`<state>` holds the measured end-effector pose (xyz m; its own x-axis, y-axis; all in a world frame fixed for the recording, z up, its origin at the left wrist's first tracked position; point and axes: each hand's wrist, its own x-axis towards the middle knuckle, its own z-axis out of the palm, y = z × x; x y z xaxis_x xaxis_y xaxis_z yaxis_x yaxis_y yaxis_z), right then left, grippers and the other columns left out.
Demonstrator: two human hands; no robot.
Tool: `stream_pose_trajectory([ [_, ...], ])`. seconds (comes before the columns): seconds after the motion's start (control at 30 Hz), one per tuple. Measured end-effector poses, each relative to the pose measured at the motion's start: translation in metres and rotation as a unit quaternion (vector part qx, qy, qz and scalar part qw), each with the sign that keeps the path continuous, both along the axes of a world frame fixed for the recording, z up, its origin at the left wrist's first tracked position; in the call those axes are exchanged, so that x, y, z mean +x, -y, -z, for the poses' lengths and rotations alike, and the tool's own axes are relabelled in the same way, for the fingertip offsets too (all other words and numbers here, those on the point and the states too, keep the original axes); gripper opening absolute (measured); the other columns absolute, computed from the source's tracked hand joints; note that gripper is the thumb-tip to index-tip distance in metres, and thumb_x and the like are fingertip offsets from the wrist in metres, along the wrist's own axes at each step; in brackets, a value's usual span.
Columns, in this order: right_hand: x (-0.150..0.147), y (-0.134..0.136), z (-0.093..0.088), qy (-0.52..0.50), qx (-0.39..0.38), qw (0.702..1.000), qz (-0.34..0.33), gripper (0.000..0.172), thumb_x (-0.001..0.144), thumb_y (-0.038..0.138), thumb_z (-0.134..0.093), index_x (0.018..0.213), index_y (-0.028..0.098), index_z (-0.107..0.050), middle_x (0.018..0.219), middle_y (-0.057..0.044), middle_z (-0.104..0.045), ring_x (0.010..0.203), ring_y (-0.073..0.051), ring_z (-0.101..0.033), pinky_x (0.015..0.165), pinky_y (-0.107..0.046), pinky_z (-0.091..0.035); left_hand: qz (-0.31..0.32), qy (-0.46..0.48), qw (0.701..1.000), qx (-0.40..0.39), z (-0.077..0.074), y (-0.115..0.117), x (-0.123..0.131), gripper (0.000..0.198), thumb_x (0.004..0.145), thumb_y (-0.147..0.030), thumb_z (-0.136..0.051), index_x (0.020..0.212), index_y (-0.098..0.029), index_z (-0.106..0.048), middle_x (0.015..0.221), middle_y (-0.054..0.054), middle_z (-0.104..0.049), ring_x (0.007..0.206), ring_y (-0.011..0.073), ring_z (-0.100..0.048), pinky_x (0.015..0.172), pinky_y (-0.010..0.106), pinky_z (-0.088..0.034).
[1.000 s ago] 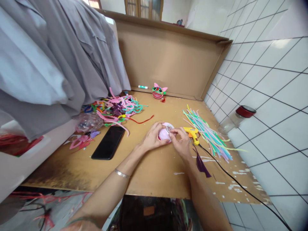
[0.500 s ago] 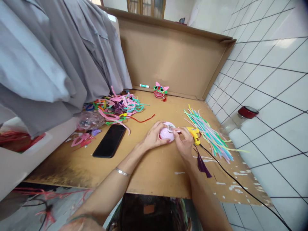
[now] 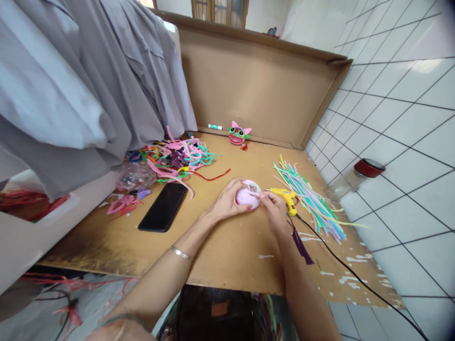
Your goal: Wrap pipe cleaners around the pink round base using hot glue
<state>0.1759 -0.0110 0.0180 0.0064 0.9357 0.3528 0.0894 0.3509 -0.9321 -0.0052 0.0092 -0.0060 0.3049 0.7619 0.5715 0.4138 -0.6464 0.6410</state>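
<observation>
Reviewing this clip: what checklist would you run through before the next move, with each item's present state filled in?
1. Left hand cups the pink wound piece against the table: ok.
2. Right hand pinches the pink strand at the piece's top: ok.
3. Strand end fixed to the piece: cannot tell.
4. Glue gun lies unheld on the table, just beyond the right hand: ok.
5. Whether the glue gun's nozzle is hot: cannot tell.
6. Cord trails off to the right, not across the hands: ok.
</observation>
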Motion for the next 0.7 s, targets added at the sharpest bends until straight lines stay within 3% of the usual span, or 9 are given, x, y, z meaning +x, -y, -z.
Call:
stream_pose_trajectory([
  [0.17, 0.0022, -0.0039, 0.0058, -0.008, 0.011, 1.0, -0.015, 0.019, 0.074, 0.039, -0.068, 0.068, 0.02, -0.07, 0.065, 0.001, -0.063, 0.064, -0.015, -0.056, 0.065, -0.029, -0.046, 0.003, 0.0, 1.0, 0.0, 0.0003, -0.0003, -0.0002, 0.05, 0.072, -0.043, -0.074, 0.113, -0.02, -0.057, 0.128, 0.013, -0.056, 0.128, 0.0289, -0.052, 0.106, 0.044, -0.045],
  [0.47, 0.0041, -0.0014, 0.0038, -0.021, -0.011, 1.0, -0.008, 0.028, 0.076, 0.045, -0.067, 0.068, 0.018, -0.068, 0.06, 0.002, -0.059, 0.06, -0.013, -0.051, 0.063, -0.027, -0.042, 0.002, 0.001, 1.0, -0.003, 0.002, -0.0022, -0.0021, 0.054, 0.071, -0.042, -0.074, 0.116, -0.019, -0.055, 0.133, 0.013, -0.053, 0.126, 0.0295, -0.053, 0.107, 0.045, -0.045],
  [0.7, 0.0059, -0.0037, 0.0091, -0.05, -0.014, 0.999, -0.016, 0.025, 0.079, 0.041, -0.066, 0.066, 0.019, -0.068, 0.06, 0.002, -0.057, 0.061, -0.013, -0.049, 0.062, -0.026, -0.039, 0.008, 0.007, 1.0, -0.015, -0.0001, -0.0018, -0.0016, 0.054, 0.07, -0.042, -0.074, 0.115, -0.02, -0.054, 0.134, 0.012, -0.053, 0.126, 0.0286, -0.053, 0.107, 0.044, -0.044],
])
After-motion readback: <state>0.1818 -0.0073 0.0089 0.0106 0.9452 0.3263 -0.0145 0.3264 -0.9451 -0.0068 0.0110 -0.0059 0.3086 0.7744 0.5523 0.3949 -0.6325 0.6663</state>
